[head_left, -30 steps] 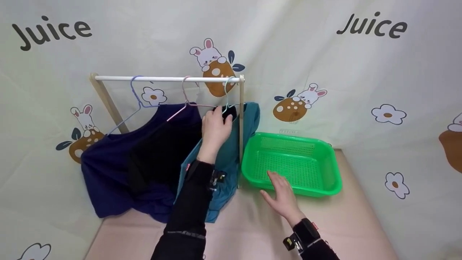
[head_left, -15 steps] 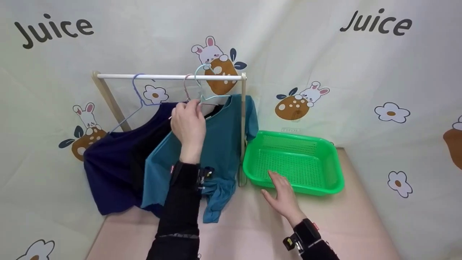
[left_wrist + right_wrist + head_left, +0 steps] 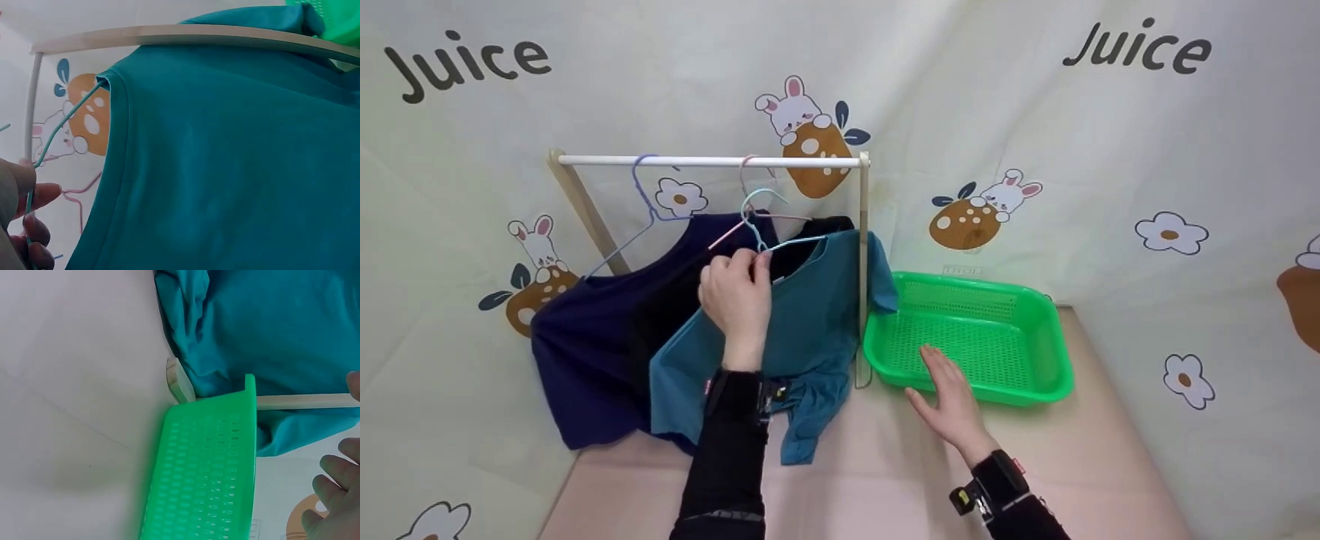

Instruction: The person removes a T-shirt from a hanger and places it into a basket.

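My left hand (image 3: 737, 300) pinches a light-blue clothes hanger (image 3: 765, 244) just below its hook. The hook is off the rail and hangs in front of it, lower down. On this hanger is a teal T-shirt (image 3: 810, 307), one sleeve reaching behind the rack's right post. The left wrist view shows thumb and fingers around the thin hanger wire (image 3: 62, 121) by the shirt's neckline. My right hand (image 3: 956, 405) is held with fingers extended at the front edge of the green basket (image 3: 1046, 386), gripping nothing; whether it touches the rim I cannot tell.
A rack with a white rail (image 3: 697, 161) and wooden posts (image 3: 864, 262) stands on the pink-beige surface (image 3: 877, 480). A navy shirt (image 3: 585, 360) hangs from a purple hanger (image 3: 643, 195), and a black garment (image 3: 660, 322) from a pink hanger (image 3: 727, 234).
The light-blue hanger has come off the rail. My left hand has moved it left and then down, with the teal T-shirt on it. My right hand has barely moved.
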A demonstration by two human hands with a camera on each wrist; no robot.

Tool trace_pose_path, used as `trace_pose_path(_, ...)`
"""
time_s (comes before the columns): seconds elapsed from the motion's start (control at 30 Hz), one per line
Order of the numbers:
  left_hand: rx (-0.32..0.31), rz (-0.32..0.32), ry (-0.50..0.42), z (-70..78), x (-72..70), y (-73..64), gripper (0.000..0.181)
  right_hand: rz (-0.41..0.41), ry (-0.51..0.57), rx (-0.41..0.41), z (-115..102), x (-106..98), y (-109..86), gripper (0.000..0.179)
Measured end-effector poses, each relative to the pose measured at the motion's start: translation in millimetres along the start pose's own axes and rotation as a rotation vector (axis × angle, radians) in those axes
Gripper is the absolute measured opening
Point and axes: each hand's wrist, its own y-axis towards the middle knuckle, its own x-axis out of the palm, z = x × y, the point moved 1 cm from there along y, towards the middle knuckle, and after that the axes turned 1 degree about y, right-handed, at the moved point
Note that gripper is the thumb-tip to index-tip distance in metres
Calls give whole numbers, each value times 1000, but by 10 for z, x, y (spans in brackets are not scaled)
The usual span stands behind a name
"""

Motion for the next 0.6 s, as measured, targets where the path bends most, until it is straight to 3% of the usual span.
trace_pose_path(0.23, 12, 25, 32, -234, 28, -166, 43, 6, 23, -7, -30, -25, 48, 70)
trace_pose_path(0.6, 120, 144, -29, -598, -3, -369, 41, 18, 28, -18, -34, -116, 93, 72)
